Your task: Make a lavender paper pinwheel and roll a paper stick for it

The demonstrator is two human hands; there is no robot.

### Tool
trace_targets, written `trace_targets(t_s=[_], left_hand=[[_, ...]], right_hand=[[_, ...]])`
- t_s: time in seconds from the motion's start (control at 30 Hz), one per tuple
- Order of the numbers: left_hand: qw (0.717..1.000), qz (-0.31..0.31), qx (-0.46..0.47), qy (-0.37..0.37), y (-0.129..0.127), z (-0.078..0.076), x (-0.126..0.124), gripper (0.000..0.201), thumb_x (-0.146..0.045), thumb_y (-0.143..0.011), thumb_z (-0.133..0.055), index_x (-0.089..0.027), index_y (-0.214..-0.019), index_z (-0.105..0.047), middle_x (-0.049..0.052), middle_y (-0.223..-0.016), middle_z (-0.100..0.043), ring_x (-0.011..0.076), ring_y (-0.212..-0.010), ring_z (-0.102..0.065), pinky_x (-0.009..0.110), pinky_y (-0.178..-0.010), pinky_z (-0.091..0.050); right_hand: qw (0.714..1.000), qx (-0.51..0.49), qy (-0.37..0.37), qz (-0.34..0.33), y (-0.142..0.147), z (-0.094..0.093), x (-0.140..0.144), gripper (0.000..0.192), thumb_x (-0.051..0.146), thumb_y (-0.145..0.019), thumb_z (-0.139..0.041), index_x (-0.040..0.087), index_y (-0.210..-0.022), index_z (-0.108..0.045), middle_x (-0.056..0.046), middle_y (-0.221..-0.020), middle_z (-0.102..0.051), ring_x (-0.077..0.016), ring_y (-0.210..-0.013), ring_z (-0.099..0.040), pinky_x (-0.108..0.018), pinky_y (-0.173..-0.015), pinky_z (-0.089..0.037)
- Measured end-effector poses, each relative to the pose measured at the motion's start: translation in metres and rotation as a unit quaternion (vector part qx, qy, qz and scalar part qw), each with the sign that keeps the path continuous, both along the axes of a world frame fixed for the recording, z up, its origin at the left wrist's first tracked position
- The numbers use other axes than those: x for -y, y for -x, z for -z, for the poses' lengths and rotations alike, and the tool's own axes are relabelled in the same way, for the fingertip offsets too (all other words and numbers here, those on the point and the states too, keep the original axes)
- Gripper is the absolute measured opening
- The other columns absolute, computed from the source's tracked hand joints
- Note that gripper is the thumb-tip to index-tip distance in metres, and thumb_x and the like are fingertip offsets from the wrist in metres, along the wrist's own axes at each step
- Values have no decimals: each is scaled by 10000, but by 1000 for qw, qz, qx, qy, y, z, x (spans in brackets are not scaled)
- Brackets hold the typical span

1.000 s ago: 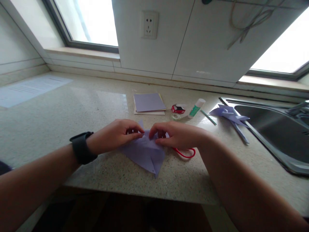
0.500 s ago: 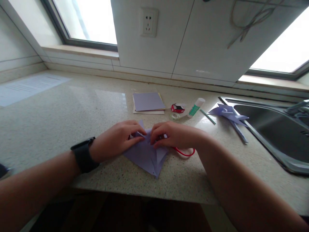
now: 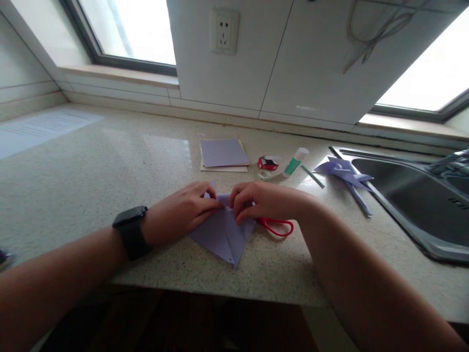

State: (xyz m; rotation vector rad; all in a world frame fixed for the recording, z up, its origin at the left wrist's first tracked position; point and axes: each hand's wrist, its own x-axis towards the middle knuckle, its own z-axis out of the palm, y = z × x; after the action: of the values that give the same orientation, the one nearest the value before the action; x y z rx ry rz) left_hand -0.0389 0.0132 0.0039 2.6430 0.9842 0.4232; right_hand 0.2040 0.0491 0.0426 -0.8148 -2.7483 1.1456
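A sheet of purple paper (image 3: 220, 236), cut and partly folded, lies near the counter's front edge under both hands. My left hand (image 3: 188, 208) pinches it near the middle, thumb against fingers. Just to the right, my right hand (image 3: 252, 199) has its fingers curled together on the paper's upper right part; the fingertips partly hide what they grip. From beneath that hand and the paper the red handle of a pair of scissors (image 3: 280, 233) sticks out. The blades are hidden.
Beyond my hands lie a stack of coloured paper (image 3: 224, 152), a small red box (image 3: 267, 163), a tape roll (image 3: 263, 174), a glue stick (image 3: 296, 162) and a green stick (image 3: 313, 176). A purple paper pinwheel (image 3: 340, 169) rests by the sink (image 3: 414, 227). A printed sheet (image 3: 44, 128) lies left.
My left hand has turned slightly and its fingertips have shifted a little right over the paper. More of the red scissors handle shows. The view has moved slightly.
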Motion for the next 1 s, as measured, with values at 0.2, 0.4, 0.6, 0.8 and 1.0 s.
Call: trace_targets(t_s=[0.2,0.4,0.6,0.8,1.0], left_hand=[[1000,-9,10,14,-1,-2,1,259,-221,-1020,-509,-207,-1155,-729,100,-1123,-597,239,-1063,-578,419,-976,-474],[1000,-8,12,11,-1,0,0,243,-216,-1014,-525,-213,-1141,-732,90,-1120,-610,236,-1068,-577,411,-978,-464],[1000,-14,15,11,-1,2,0,241,-210,-1013,-529,-214,-1142,-731,86,-1107,-612,234,-1055,-576,410,-969,-469],[1000,-11,23,15,0,0,2,239,-194,-1002,-542,-209,-1154,-725,85,-1086,-621,237,-1052,-577,411,-962,-470],[999,-15,25,20,-1,0,2,264,-171,-991,-536,-214,-1182,-713,81,-1074,-619,234,-1037,-574,408,-952,-470]], right_hand=[[1000,-8,18,-3,-3,-6,3,130,140,-942,-630,162,-948,-757,-55,-1103,-671,-154,-992,-651,-287,-929,-500],[999,1,34,-26,-9,-10,5,218,51,-905,-606,159,-1027,-750,-70,-1198,-630,-142,-1036,-640,-266,-950,-493],[998,17,-59,19,-2,-4,4,70,169,-925,-638,175,-919,-707,-46,-1002,-657,-158,-922,-617,-274,-844,-476],[986,40,-129,94,12,11,11,91,211,-912,-609,186,-901,-695,-33,-865,-697,-164,-797,-602,-279,-710,-411],[972,55,-172,154,17,16,16,96,220,-874,-605,183,-817,-674,-59,-826,-698,-182,-771,-582,-301,-686,-374]])
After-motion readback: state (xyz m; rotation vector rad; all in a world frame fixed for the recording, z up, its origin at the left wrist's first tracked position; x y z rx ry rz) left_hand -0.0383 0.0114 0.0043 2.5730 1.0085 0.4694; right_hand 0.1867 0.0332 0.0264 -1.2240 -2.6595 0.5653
